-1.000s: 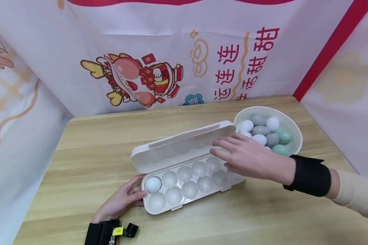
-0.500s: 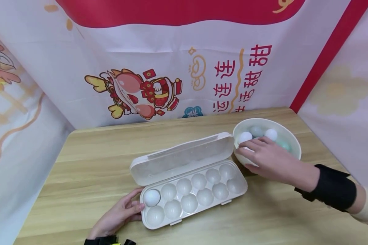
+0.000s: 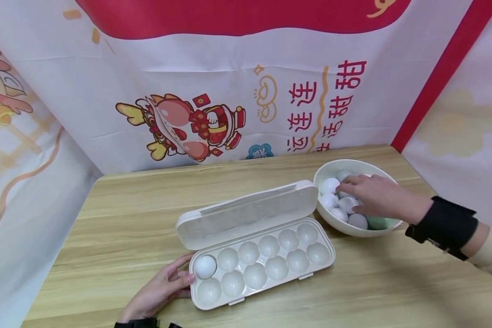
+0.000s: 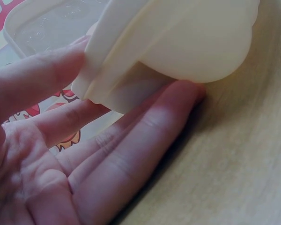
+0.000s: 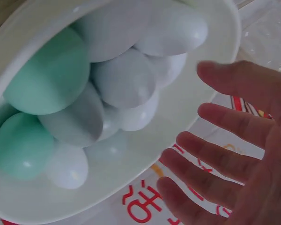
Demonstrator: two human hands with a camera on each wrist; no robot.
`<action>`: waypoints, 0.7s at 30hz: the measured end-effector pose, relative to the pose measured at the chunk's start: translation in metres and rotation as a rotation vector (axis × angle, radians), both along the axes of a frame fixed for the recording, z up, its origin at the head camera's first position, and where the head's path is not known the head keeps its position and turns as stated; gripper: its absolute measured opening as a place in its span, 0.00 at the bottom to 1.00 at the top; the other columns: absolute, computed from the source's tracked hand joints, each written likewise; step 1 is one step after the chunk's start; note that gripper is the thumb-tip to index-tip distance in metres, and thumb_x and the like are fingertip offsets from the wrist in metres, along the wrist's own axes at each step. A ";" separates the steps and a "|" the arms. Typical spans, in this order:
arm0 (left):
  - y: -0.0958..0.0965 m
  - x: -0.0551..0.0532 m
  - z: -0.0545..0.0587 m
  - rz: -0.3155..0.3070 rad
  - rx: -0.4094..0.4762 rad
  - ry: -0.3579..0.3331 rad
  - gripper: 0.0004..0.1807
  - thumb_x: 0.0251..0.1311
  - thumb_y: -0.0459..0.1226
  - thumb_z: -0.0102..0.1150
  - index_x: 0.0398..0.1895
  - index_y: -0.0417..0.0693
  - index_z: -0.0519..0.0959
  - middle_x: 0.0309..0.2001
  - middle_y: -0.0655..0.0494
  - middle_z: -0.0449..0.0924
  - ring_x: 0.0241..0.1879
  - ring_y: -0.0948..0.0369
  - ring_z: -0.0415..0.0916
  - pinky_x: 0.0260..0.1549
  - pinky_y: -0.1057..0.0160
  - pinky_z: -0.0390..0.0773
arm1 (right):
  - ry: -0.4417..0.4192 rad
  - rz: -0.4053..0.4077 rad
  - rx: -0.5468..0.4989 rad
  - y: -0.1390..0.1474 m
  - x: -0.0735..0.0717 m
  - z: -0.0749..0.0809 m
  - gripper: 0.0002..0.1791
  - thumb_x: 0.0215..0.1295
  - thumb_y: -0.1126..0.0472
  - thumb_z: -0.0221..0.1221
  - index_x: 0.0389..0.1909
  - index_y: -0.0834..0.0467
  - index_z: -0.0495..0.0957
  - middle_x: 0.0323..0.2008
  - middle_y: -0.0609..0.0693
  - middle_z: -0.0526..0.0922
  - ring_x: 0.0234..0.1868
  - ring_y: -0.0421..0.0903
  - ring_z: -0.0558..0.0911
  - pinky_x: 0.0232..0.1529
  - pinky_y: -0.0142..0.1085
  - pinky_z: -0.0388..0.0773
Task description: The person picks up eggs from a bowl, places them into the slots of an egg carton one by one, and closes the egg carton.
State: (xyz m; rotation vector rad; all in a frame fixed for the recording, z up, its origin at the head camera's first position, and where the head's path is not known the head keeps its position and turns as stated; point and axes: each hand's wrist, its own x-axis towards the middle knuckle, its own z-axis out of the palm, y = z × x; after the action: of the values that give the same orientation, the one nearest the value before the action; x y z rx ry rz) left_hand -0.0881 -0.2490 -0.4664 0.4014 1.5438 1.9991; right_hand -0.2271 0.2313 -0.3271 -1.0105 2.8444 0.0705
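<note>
A white plastic egg carton (image 3: 264, 269) lies on the table with its lid (image 3: 250, 214) tipped back. One white egg (image 3: 205, 267) sits in the back left cup. My left hand (image 3: 164, 289) grips the carton's left end; in the left wrist view the thumb lies on the rim and the fingers reach under it. Over the cream bowl (image 3: 348, 165) hovers my right hand (image 3: 377, 196), its spread fingers holding nothing in the right wrist view. White, grey and green eggs (image 5: 122, 77) fill the bowl; the hand hides some of them in the head view.
The bowl stands at the table's right rear, close beside the lid's right end. Wooden table surface (image 3: 119, 218) spreads left of the carton and in front of it. A printed cloth backdrop (image 3: 213, 59) rises behind the table and at both sides.
My right hand has moved right, from above the carton's right end to over the bowl. The left hand keeps its grip on the carton. The head view has tilted slightly upward.
</note>
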 end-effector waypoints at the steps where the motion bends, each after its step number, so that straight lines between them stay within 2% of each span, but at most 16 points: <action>1: 0.000 0.000 0.000 -0.002 0.001 0.000 0.30 0.67 0.25 0.37 0.67 0.28 0.38 0.46 0.53 0.81 0.47 0.55 0.77 0.46 0.56 0.80 | -0.029 -0.015 0.011 0.001 -0.003 -0.001 0.32 0.42 0.56 0.71 0.53 0.58 0.75 0.50 0.63 0.77 0.49 0.61 0.75 0.44 0.61 0.76; 6: -0.001 0.001 0.000 -0.003 0.003 -0.003 0.30 0.67 0.25 0.37 0.67 0.29 0.38 0.47 0.53 0.81 0.47 0.54 0.77 0.46 0.55 0.79 | -0.140 -0.075 0.062 0.001 -0.013 -0.007 0.31 0.44 0.56 0.70 0.53 0.57 0.75 0.44 0.59 0.79 0.38 0.53 0.77 0.41 0.56 0.78; 11: 0.001 0.001 -0.002 -0.009 0.011 0.000 0.30 0.67 0.24 0.37 0.67 0.29 0.37 0.47 0.52 0.81 0.46 0.54 0.78 0.46 0.55 0.79 | -0.167 -0.066 0.083 0.005 -0.014 -0.014 0.28 0.43 0.57 0.70 0.49 0.55 0.76 0.32 0.51 0.79 0.29 0.47 0.72 0.33 0.46 0.79; 14: 0.000 0.001 -0.003 -0.008 0.010 -0.007 0.31 0.67 0.24 0.37 0.67 0.29 0.37 0.46 0.52 0.81 0.46 0.54 0.78 0.46 0.55 0.79 | -0.161 -0.052 0.087 0.005 -0.013 -0.016 0.27 0.41 0.57 0.71 0.46 0.55 0.76 0.29 0.50 0.78 0.27 0.47 0.71 0.31 0.43 0.78; 21: -0.001 0.000 -0.003 -0.002 0.011 0.001 0.30 0.67 0.24 0.37 0.67 0.30 0.38 0.46 0.53 0.82 0.46 0.55 0.78 0.46 0.56 0.80 | -0.148 -0.038 0.072 0.003 -0.016 -0.019 0.29 0.41 0.59 0.71 0.48 0.58 0.76 0.31 0.52 0.80 0.29 0.47 0.72 0.34 0.47 0.79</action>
State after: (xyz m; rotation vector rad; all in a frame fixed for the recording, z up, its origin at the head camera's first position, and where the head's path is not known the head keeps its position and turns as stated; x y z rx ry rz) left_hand -0.0885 -0.2504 -0.4691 0.4084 1.5329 2.0072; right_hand -0.2431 0.2346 -0.3464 -0.9080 2.7057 0.0900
